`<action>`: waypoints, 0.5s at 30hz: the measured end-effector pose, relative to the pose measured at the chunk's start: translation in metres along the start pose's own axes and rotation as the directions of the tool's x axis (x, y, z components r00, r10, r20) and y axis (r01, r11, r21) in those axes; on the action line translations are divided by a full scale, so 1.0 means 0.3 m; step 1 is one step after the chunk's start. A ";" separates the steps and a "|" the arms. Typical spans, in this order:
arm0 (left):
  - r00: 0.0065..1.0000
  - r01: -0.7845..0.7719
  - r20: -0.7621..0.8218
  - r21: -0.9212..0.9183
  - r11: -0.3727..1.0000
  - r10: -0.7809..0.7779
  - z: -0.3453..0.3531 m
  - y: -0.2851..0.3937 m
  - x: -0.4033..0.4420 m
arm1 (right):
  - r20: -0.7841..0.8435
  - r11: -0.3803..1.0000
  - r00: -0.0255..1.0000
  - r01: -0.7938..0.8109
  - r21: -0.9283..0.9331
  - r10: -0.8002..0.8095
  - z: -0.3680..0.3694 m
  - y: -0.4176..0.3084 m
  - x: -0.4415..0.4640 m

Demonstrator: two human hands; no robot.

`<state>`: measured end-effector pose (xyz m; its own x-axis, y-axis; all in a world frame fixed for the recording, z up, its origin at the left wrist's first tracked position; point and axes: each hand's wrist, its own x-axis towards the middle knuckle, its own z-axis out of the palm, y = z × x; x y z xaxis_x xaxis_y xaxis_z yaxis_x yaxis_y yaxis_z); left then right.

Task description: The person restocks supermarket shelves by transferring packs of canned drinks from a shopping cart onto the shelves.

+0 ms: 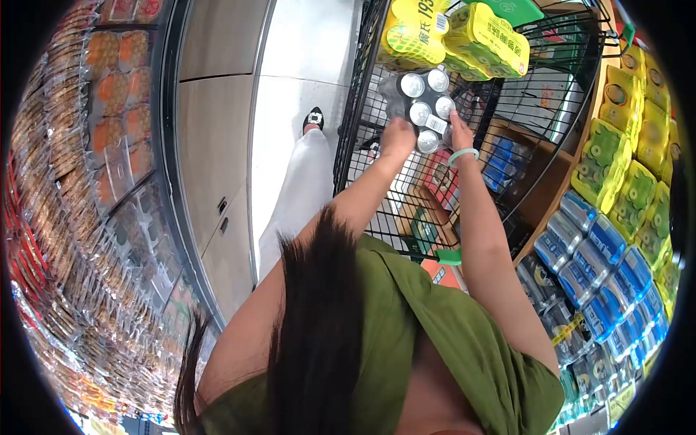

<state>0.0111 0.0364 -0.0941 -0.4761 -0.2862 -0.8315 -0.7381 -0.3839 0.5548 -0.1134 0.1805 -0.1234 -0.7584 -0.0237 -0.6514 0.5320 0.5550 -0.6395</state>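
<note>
Shrink-wrapped can pack (429,98): within the rim of the wire shopping cart (360,80), silver lids facing up, a white barcode label on the wrap; cannot tell whether its weight rests on the cart
Left hand (398,138): closed on the pack's near corner, towards the cart's left side, fingertips hidden
Right hand (462,132): gripping the pack's opposite side, thumb along it, a pale bangle (463,154) at the wrist
Done, by the look of it: two yellow-wrapped can multipacks (415,32) (487,40) sit at the cart's far end, beyond the dark pack, with no hand on them
Left, as I judge: the dark pack is not yet let go, so its handling seems unfinished
Right of cart: blue-wrapped can packs (605,268), apart from both hands
</note>
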 end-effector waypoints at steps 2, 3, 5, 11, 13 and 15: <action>0.944 -0.056 -0.324 0.016 0.998 0.058 0.016 0.008 0.042 | -0.035 1.000 0.999 0.019 0.023 -0.018 -0.013 0.025 -0.010; 0.912 -0.088 -0.399 0.026 0.996 0.092 0.006 0.029 0.051 | -0.054 0.997 0.998 -0.014 0.073 0.018 -0.010 0.016 -0.045; 0.843 -0.141 -0.524 0.002 0.990 0.121 -0.017 0.039 0.105 | -0.054 0.987 0.998 -0.029 0.160 0.038 -0.021 0.095 -0.019; 0.837 -0.238 -0.538 -0.204 0.950 0.094 -0.049 -0.008 0.417 | -0.031 0.762 0.975 -0.153 0.629 0.221 0.020 0.297 -0.021; 0.901 -0.218 -0.429 -0.332 0.918 0.059 -0.050 0.014 0.448 | -0.089 0.775 0.973 -0.114 0.622 0.215 0.051 0.270 -0.071; 0.965 -0.159 -0.259 -0.505 0.848 0.026 -0.061 0.071 0.448 | -0.158 0.753 0.964 -0.059 0.655 0.212 0.095 0.269 -0.067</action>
<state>-0.0601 -0.0262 -0.1936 -0.3551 -0.5142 -0.7807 -0.3091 -0.7236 0.6171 -0.0443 0.2021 -0.1735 -0.6778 0.2263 -0.6996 0.6921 -0.1249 -0.7109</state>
